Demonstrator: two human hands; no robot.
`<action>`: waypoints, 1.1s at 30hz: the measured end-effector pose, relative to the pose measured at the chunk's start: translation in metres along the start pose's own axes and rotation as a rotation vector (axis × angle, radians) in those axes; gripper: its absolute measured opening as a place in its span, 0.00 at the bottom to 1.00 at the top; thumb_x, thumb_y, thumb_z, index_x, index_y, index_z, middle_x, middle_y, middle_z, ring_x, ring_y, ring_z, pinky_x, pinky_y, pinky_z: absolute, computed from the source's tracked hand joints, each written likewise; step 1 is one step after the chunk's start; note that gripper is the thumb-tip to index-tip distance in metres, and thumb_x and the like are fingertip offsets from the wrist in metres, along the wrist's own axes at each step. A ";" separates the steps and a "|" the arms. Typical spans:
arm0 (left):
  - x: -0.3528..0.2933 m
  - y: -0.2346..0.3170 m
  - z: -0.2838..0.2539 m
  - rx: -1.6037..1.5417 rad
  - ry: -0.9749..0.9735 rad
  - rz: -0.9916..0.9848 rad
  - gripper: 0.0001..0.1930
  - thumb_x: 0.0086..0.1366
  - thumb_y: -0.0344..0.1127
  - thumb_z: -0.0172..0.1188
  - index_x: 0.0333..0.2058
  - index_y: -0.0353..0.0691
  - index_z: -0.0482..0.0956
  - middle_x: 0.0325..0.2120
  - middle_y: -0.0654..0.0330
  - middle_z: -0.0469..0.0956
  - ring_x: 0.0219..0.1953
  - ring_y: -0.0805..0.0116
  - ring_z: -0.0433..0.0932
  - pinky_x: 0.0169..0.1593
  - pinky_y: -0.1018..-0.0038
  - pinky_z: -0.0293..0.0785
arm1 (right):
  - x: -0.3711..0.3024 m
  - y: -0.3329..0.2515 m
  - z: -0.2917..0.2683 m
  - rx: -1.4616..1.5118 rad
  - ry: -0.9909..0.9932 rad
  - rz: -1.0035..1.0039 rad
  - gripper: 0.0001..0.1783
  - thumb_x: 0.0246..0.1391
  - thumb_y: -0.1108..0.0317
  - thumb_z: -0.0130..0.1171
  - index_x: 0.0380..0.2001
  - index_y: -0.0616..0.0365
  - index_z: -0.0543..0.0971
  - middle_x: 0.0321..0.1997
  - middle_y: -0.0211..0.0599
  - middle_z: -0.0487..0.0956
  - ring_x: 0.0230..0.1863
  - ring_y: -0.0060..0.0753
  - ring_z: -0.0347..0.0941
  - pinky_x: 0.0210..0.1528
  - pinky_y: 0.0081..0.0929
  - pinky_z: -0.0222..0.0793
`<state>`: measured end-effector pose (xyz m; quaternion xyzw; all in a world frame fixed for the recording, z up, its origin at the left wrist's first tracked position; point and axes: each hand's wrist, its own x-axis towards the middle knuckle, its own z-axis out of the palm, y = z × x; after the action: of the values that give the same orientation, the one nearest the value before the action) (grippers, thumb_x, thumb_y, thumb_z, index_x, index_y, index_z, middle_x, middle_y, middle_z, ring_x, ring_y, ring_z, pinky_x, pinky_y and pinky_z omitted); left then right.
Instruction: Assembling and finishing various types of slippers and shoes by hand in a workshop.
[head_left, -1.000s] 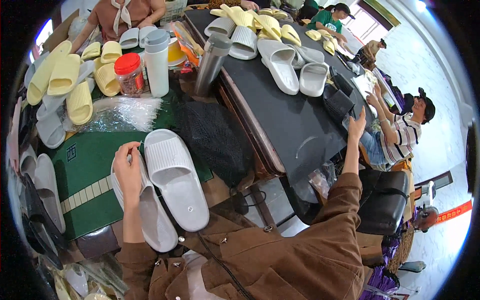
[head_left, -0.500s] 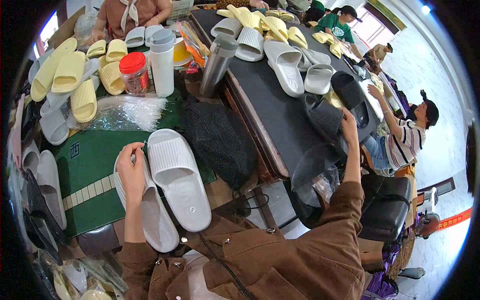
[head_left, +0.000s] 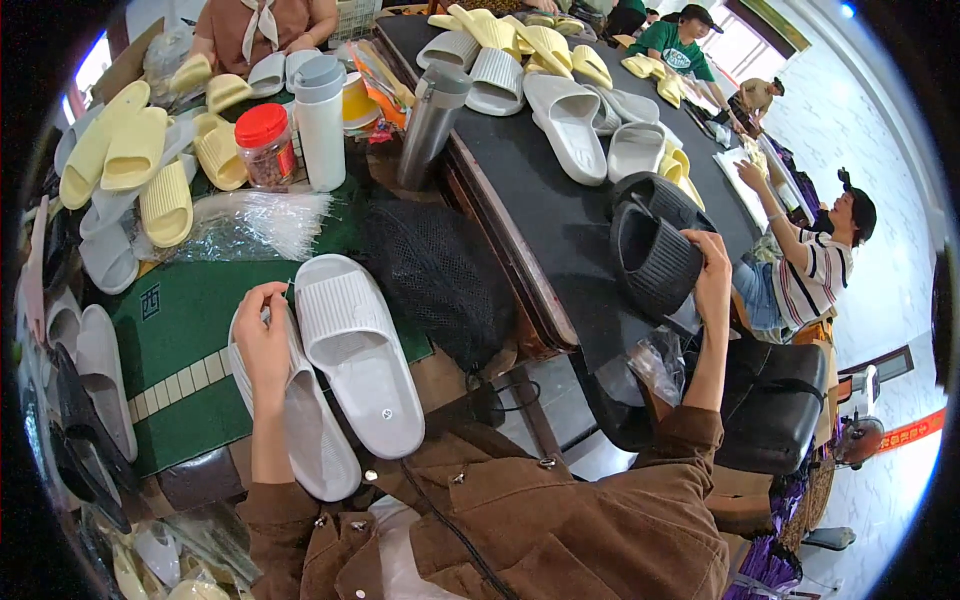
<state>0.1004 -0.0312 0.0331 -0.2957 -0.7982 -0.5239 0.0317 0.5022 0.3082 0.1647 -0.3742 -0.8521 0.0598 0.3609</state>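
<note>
A pair of grey slippers lies side by side before me, the right slipper (head_left: pixel 362 350) fully visible and the left slipper (head_left: pixel 318 440) partly behind my left hand (head_left: pixel 262 335). That hand is closed in a pinch over the left slipper's strap; a tiny thin bit shows at its fingertips, too small to name. My right hand (head_left: pixel 712 275) grips a black slipper (head_left: pixel 655 260) by its ribbed strap, at the edge of the black table (head_left: pixel 540 210). A second black slipper (head_left: pixel 672 195) is right behind it, partly hidden.
A bundle of clear plastic strands (head_left: pixel 265 222), a red-lidded jar (head_left: pixel 266 150), a white bottle (head_left: pixel 320 130) and a steel flask (head_left: pixel 432 130) stand beyond the slippers. A black mesh bag (head_left: pixel 435 280) is to their right. Several yellow slippers (head_left: pixel 135 150) lie left. Co-workers sit around.
My right hand has brought the held black slipper up, its strap now turned toward me and close to the other black slipper. My left hand and the grey slippers stay nearly in place.
</note>
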 end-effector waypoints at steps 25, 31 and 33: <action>-0.105 0.050 -0.035 0.474 -0.316 0.238 0.26 0.56 0.39 0.62 0.55 0.49 0.71 0.41 0.48 0.68 0.41 0.50 0.69 0.44 0.59 0.68 | -0.005 0.064 0.028 0.047 -0.253 -0.014 0.23 0.48 0.86 0.39 0.46 0.66 0.74 0.45 0.40 0.77 0.50 0.34 0.71 0.57 0.25 0.60; -0.098 0.032 -0.021 0.551 -0.130 0.231 0.22 0.55 0.38 0.61 0.49 0.39 0.73 0.34 0.53 0.69 0.37 0.55 0.70 0.39 0.62 0.68 | -0.017 0.037 0.026 0.254 -0.215 0.072 0.17 0.48 0.84 0.46 0.42 0.66 0.74 0.40 0.39 0.76 0.46 0.33 0.70 0.54 0.26 0.61; -0.096 0.029 -0.030 0.528 -0.020 0.272 0.17 0.52 0.34 0.61 0.43 0.38 0.76 0.31 0.54 0.71 0.36 0.55 0.71 0.39 0.63 0.69 | -0.016 0.020 0.030 0.227 -0.200 0.004 0.17 0.48 0.84 0.47 0.42 0.66 0.74 0.40 0.38 0.76 0.45 0.32 0.70 0.54 0.26 0.62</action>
<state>0.1861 -0.0912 0.0358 -0.3867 -0.8601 -0.2861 0.1695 0.5020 0.3164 0.1262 -0.3248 -0.8709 0.1933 0.3141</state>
